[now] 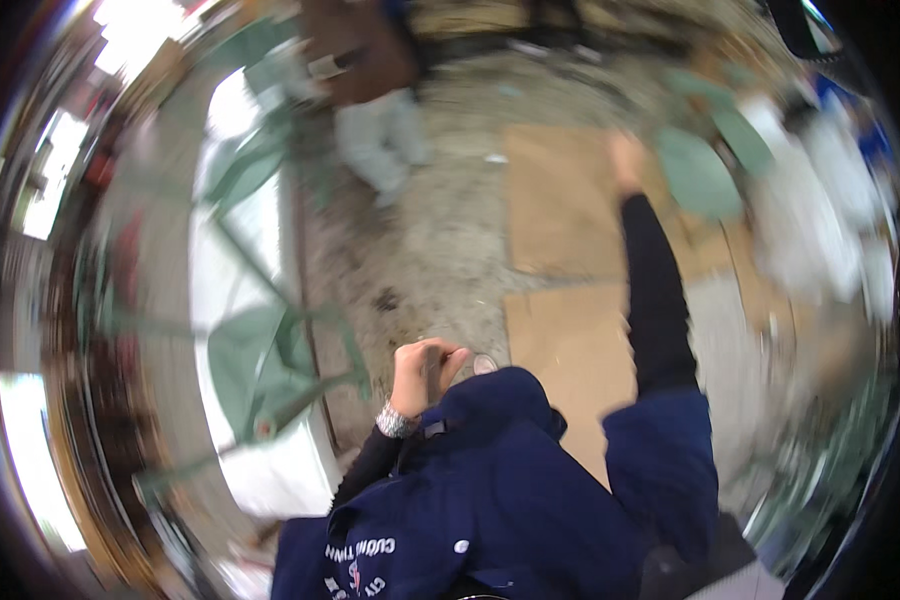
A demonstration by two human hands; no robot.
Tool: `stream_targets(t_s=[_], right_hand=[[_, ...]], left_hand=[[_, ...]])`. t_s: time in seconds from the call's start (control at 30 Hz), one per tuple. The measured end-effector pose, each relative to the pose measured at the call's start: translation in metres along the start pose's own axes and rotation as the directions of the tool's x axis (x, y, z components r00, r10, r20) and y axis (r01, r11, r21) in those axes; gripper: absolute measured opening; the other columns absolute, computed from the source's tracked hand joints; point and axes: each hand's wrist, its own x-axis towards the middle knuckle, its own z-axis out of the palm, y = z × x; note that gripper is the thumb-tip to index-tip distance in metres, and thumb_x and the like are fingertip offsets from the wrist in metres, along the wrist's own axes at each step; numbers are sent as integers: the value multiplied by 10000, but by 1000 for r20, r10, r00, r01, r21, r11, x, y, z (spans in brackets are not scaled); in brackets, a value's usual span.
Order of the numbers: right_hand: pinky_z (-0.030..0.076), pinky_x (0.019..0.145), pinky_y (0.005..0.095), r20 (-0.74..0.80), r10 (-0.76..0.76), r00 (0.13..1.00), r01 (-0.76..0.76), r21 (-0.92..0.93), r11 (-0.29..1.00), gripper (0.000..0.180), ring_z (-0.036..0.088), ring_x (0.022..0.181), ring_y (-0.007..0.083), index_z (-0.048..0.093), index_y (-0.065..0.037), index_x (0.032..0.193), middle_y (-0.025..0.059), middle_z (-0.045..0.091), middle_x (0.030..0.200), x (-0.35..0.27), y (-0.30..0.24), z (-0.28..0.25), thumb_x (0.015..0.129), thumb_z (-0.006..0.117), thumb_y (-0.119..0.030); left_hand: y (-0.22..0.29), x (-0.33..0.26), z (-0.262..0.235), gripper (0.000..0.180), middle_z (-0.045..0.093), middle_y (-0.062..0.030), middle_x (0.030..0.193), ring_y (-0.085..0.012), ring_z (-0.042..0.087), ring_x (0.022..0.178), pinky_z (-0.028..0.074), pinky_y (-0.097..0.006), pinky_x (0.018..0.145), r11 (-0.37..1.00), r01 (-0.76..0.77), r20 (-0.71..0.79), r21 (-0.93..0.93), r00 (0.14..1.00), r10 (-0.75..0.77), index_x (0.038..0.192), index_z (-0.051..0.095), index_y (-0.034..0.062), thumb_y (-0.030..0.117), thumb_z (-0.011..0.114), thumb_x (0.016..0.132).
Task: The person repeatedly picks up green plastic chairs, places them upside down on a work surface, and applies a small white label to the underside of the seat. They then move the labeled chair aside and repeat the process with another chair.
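My left hand (pixel 425 372), with a metal-banded watch (pixel 396 421) on its wrist, is held close in front of my body. Its fingers curl inward and look closed; what lies in them, if anything, I cannot make out. My right arm stretches far forward, and my right hand (pixel 627 162) is smeared by motion, so its fingers do not show clearly. It is over the edge of a brown cardboard sheet (pixel 560 200), nearest to a rounded green panel, perhaps a chair seat (pixel 698 172). Whether it touches that panel cannot be told.
Green chair-like frames (pixel 260 372) stand at the left by a long white surface (pixel 280 465). A person in a brown top (pixel 365 60) is at the far left. Another cardboard sheet (pixel 570 325) lies nearer on the stained floor (pixel 440 230). White bundles (pixel 810 220) sit at the right.
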Motion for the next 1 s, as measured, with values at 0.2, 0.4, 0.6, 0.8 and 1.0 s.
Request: stream_targets(t_s=[0.2,0.4,0.6,0.8,1.0], right_hand=[[476,787,452,882,-225,414,698,-149,701,286,604,895,357,624,-33,1001,186,648,929,-178,138,169,879,502,-262],[466,841,446,913,-379,-151,659,379,650,419,587,995,372,593,-29,1114,191,637,1037,-358,-39,280,804,609,-311],[462,815,354,595,-780,192,126,773,621,503,597,935,258,451,-42,1241,154,596,1045,-311,-357,271,812,660,-200],[451,844,366,131,-940,314,125,976,178,463,573,937,228,463,1,1191,134,583,1033,-263,-512,317,782,664,-76],[460,785,316,405,-914,26,-155,905,397,88,593,793,169,535,-24,775,100,621,822,-261,-508,349,780,609,24]], left_hand=[[-140,-86,-42,419,596,-199,640,-382,601,640,469,-457,564,710,538,-186,453,837,-516,653,631,47,439,634,799],[-203,-280,-26,389,658,-175,735,-260,662,658,498,-376,563,142,990,-350,1,134,-927,807,669,30,416,622,819],[-225,-311,-9,684,650,-66,712,-89,429,424,339,-220,425,14,79,-30,-997,-205,-978,1118,614,-19,600,535,838],[-242,-200,-56,743,639,-50,807,-68,376,467,333,-198,464,100,-81,-92,-992,-96,-991,1190,591,22,661,502,823],[-208,-121,-76,541,665,-66,953,-93,609,800,424,-188,504,371,-322,-303,-871,-244,-921,1216,552,50,481,522,889]])
